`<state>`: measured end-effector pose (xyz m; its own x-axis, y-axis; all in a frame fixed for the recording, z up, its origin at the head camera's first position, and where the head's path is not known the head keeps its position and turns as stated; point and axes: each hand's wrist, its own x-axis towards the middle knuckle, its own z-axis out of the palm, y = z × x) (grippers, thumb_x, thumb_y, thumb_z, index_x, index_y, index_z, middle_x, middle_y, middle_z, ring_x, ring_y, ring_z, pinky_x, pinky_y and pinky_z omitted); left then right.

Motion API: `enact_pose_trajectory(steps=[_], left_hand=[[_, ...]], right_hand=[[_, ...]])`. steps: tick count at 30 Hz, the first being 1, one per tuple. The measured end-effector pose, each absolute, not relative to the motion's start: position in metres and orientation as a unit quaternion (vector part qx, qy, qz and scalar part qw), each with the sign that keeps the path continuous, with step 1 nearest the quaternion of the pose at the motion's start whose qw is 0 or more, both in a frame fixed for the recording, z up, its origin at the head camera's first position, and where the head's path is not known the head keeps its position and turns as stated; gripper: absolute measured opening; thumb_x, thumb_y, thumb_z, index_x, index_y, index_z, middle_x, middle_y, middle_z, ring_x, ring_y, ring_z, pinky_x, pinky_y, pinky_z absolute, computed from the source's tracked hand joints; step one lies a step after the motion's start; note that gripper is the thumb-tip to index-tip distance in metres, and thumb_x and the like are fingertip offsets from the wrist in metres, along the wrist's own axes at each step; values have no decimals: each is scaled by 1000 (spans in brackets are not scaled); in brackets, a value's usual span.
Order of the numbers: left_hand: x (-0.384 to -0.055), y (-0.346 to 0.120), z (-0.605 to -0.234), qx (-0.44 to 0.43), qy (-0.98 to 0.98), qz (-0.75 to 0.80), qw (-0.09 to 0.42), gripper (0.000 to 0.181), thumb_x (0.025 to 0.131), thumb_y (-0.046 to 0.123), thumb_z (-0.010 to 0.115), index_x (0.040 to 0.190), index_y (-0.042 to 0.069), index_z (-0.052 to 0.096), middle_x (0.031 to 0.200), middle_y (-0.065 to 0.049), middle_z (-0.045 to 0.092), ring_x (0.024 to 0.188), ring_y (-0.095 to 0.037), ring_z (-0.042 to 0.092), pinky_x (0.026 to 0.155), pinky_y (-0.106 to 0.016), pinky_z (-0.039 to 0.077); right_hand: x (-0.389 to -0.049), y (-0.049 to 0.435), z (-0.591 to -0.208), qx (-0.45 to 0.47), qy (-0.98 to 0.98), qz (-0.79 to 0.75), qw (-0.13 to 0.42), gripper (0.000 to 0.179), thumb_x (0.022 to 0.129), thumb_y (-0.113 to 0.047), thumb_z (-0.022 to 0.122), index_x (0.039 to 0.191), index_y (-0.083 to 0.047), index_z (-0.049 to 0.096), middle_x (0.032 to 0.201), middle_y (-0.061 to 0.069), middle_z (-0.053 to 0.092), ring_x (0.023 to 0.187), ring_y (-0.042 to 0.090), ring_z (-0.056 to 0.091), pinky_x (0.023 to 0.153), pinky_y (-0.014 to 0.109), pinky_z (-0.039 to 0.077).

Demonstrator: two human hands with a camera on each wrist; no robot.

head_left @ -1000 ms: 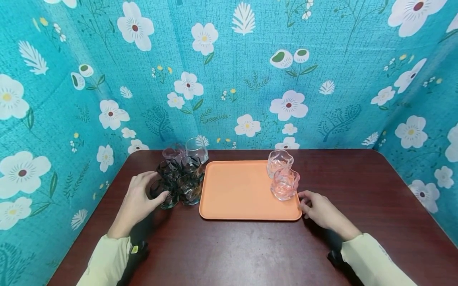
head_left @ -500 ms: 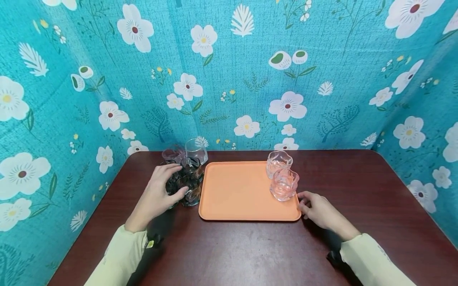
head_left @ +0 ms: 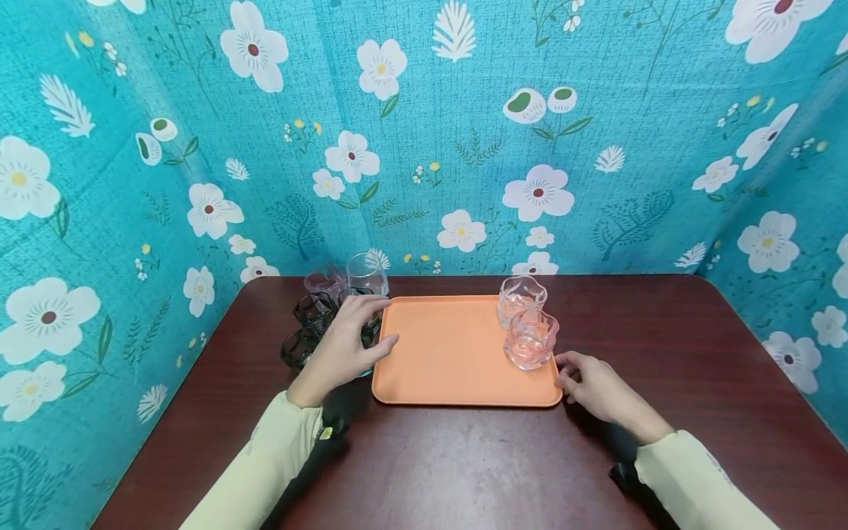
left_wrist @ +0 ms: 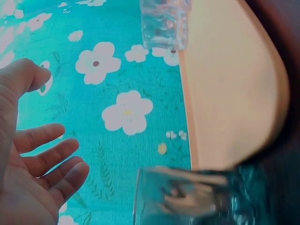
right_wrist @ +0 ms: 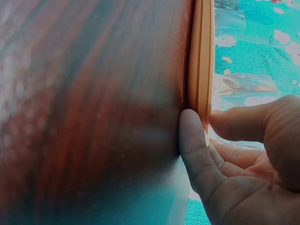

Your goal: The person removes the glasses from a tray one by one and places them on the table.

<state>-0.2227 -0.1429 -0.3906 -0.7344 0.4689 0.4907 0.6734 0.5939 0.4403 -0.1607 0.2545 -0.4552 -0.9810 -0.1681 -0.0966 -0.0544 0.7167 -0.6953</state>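
Note:
An orange tray [head_left: 440,353] lies on the table, with a clear glass [head_left: 521,302] and a pinkish glass [head_left: 531,338] at its right end. My right hand [head_left: 603,390] pinches the tray's right rim between thumb and fingers, as the right wrist view shows up close. Over the tray's left edge, my left hand [head_left: 346,344] is spread with thumb and fingers apart and nothing between them. It partly hides a group of dark glasses [head_left: 299,347] on the table. In the left wrist view a dark glass [left_wrist: 187,197] appears below the tray's end, apart from the fingers.
Behind the dark glasses stand a purplish glass [head_left: 324,278] and a taller clear glass [head_left: 367,274]. The dark red-brown table [head_left: 457,464] meets a turquoise flowered cloth [head_left: 424,147] at its back and sides.
My left hand has moved right, from the left side of the dark glasses across them to the tray's left edge. The right hand, tray and glasses have stayed in place.

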Motion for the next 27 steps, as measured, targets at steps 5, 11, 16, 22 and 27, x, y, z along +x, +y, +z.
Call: enact_pose_trajectory(steps=[5,11,16,22,27], left_hand=[[-227,-131,-393,-326,-874,-327,149,50,86,32,69,128,8,55,127,-4,53,112,-18,44,89,-42,42],[-235,-112,-395,-332,-872,-333,137,47,86,31,68,126,11,57,124,-1,54,107,-15,46,83,-36,43],[-242,-91,-392,-344,-870,-328,131,47,87,32,68,126,10,57,122,0,54,104,-13,47,82,-34,44],[-250,-68,-389,-342,-875,-324,110,49,87,38,65,129,12,56,126,1,52,117,-13,43,91,-35,42],[-257,-51,-393,-354,-873,-323,88,49,89,36,63,130,10,55,126,-2,53,116,-17,44,90,-35,42]], right_hand=[[-161,254,-455,-48,925,-366,89,32,91,-1,57,121,9,51,83,7,60,60,15,59,52,30,48],[-160,255,-456,-43,925,-365,92,32,91,-1,57,122,8,51,83,7,60,61,15,60,53,29,49],[-160,255,-457,-49,925,-367,86,32,91,-1,57,121,8,52,82,7,60,60,15,59,53,28,49],[-160,255,-459,-56,925,-367,76,30,91,-1,57,119,9,53,81,6,61,59,15,58,51,30,47],[-159,255,-458,-56,926,-366,74,30,91,-1,57,119,10,52,80,6,61,58,15,58,51,29,48]])
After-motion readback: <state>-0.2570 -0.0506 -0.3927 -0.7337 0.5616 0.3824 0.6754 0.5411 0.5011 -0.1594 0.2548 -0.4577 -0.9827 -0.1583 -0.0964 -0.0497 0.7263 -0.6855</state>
